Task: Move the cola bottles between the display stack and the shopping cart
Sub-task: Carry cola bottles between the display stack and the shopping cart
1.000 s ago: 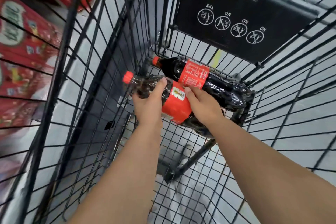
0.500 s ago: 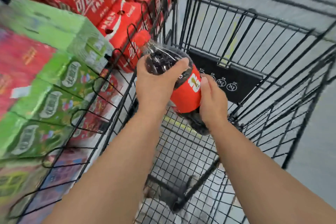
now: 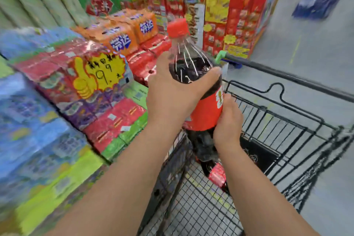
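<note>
Though obscured, second bottle [image 3: 216,175] seemingly lies in cart [image 3: 199,209].

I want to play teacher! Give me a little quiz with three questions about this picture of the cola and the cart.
1. True or false: the cap of the held cola bottle is green.
2. The left hand and the right hand both grip that bottle. Which is nearer the cap? A) left hand B) right hand C) both level
3. Fill in: the second bottle, lying in the shopping cart, has a ____ label.
Key: 1 false, it is red; 2 A; 3 red.
</note>
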`<state>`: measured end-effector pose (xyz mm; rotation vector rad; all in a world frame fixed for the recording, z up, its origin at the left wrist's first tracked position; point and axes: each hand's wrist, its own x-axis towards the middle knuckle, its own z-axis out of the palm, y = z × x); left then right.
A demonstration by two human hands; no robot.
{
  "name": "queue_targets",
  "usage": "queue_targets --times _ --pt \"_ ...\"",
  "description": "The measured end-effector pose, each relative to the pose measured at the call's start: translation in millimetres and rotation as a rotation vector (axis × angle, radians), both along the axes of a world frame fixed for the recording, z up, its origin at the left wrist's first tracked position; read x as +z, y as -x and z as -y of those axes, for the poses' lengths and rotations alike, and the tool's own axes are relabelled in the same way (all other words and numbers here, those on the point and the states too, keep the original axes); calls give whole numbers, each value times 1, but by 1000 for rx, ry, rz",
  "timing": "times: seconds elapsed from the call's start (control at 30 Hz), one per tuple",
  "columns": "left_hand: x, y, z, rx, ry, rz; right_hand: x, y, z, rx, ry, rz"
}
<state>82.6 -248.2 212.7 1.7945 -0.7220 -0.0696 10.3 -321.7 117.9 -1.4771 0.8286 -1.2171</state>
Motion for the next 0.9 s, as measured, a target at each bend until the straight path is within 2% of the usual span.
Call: queue_targets --times 0.17,0.37,0.5,0.7,0.9 --pt "41 -5 -52 94 101 77 37 -22 -43 240 -213 152" --pt "72 -17 -137 235 205 137 75 -57 -114 559 -314 329" --pt "89 -17 -203 334 183 220 94 -73 -178 746 -399 404" --pt "100 -6 -318 507 164 304 108 -79 -292 1003 -420 344" --pt "108 20 -443 681 171 388 113 -69 -419 1041 -361 243"
